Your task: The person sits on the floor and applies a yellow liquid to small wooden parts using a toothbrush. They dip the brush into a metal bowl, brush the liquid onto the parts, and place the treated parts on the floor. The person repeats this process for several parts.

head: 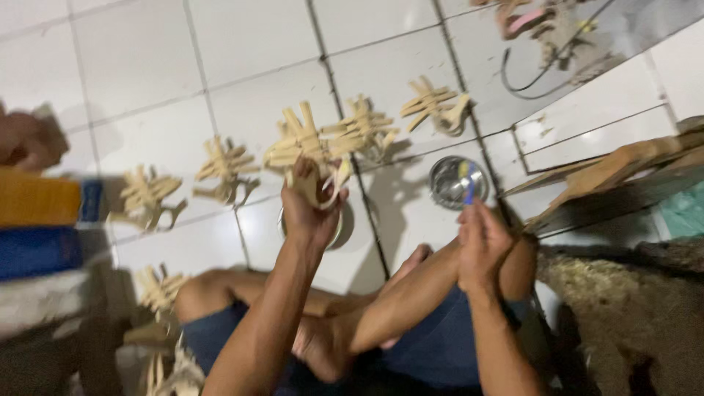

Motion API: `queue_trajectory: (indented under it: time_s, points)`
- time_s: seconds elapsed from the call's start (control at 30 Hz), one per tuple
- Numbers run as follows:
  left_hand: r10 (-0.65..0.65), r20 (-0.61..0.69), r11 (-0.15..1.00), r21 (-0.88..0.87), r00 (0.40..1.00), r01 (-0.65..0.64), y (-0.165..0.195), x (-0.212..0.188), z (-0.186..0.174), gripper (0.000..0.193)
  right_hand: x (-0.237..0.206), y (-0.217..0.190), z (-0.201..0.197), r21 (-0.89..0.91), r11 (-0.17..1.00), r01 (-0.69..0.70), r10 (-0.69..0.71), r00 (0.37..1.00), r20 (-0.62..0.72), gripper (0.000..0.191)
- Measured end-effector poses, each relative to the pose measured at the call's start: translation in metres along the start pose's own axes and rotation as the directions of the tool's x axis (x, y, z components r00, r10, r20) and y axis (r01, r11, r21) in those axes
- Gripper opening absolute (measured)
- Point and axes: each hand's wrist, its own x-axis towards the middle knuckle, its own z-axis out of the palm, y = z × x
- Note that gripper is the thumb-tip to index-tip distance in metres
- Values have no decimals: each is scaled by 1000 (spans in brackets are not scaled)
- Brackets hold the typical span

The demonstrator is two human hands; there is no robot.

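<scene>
While the left hand (312,209) is closed around a little wooden stick figure (304,150) held up over the tiled floor (139,59), the right hand (480,242) pinches a small blue brush (468,192). Just past the right hand's fingers sits a metal bowl (455,180), and more stick figures (227,169) lie in a row beyond the left hand.

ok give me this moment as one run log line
left hand: holds wooden stick figure up | right hand: holds small blue tool | metal bowl beyond it | more stick figures lined up on tiled floor
</scene>
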Motion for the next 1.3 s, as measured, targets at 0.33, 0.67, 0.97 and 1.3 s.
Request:
queue_trajectory:
  time_s: [0.33, 0.67, 0.97, 1.3]
  points:
    - [77, 155, 993, -98, 985, -62, -48, 204, 202, 46, 36, 22, -2, -318, 948, -11, 11, 1000, -1, 28]
    - [26, 7, 962, 272, 1000, -27, -92, 286, 191, 37, 61, 59, -15, -231, 973, -20, 59, 985, 163, 25]
    - [92, -18, 994, 68, 996, -91, -97, 325, 193, 31, 58, 75, -7, -104, 992, -73, 80, 994, 68, 27]
    - [-13, 34, 1000, 8, 999, 13, -134, 332, 204, 51, 60, 81, -9, -95, 986, -138, 144, 987, 65, 28]
